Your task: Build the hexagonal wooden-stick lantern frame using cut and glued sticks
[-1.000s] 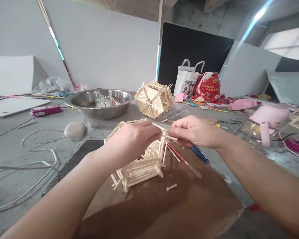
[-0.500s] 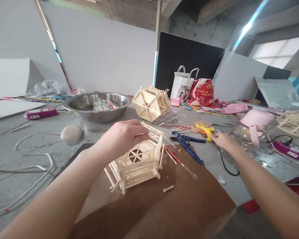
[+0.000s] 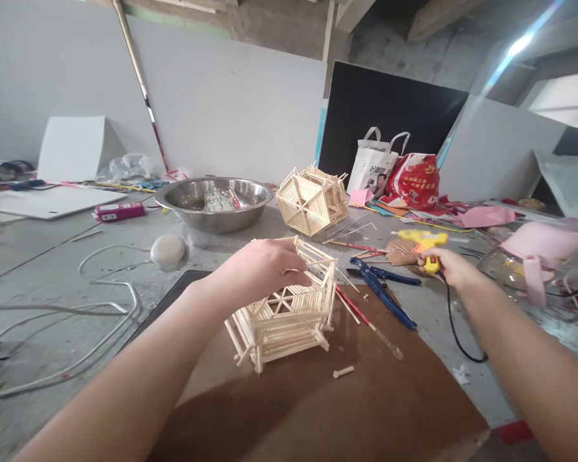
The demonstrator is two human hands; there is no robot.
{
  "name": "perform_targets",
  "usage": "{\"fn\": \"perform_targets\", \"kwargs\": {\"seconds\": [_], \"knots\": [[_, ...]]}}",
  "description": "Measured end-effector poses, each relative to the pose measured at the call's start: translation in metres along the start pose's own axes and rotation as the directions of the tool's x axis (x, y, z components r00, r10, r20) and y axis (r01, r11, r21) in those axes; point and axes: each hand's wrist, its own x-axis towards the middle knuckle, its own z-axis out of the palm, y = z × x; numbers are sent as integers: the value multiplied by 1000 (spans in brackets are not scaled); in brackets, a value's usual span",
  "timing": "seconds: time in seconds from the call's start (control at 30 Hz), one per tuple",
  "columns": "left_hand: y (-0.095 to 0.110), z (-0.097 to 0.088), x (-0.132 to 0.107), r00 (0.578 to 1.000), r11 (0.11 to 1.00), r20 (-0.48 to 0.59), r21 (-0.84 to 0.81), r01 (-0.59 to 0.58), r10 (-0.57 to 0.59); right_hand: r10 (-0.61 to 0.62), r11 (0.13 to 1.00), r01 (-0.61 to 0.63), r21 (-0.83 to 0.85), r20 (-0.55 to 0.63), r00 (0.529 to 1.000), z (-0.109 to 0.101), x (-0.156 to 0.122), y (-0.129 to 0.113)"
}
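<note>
In the head view, my left hand (image 3: 264, 266) reaches over a six-sided frame of pale wooden sticks (image 3: 291, 337). Its fingers are curled against the frame's upper far side, and the fingertips are partly hidden. My right hand (image 3: 455, 268) is wrapped round the handle of a yellow glue gun (image 3: 421, 239), lifted off the table with its nozzle toward the left. The gun's black cord hangs below. Between the hands lie blue-handled cutters (image 3: 385, 292) and a red-and-clear thin stick (image 3: 366, 317). A short loose stick (image 3: 343, 371) rests in front of the frame.
The frame stands on a brown board (image 3: 366, 410). Behind are a steel basin (image 3: 212, 218) and a second stick structure (image 3: 311, 202). A pink-lidded jar (image 3: 542, 247) stands right. White cable (image 3: 125, 301) and a round white object (image 3: 167, 249) lie left; bags (image 3: 414, 183) stand behind.
My right hand has raised the glue gun from the table and turned it so its nozzle points left. My left hand stays at the stick frame. The whole view has shifted.
</note>
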Motion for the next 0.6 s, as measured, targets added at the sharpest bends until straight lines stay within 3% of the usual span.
{"fn": "perform_targets", "kwargs": {"seconds": [0.13,0.2,0.23,0.3,0.5,0.6], "knots": [[-2,-3,-2,1000,1000,5,-3,16,-16,-129,982,106,158,144,981,0,-44,-31],[-2,-3,-2,1000,1000,11,2,11,-11,-292,946,214,244,355,888,0,-74,-43],[-1,-3,-2,1000,1000,16,8,7,-7,-288,954,211,213,455,843,0,-88,-48],[0,-1,-2,1000,1000,26,27,-5,5,-291,957,229,180,544,787,0,-114,-53],[5,2,0,1000,996,-1,85,10,-10,-253,967,174,184,653,714,8,-152,-45],[6,2,0,998,988,-39,144,46,-41,-313,950,228,215,619,720,15,-156,-40]]}}
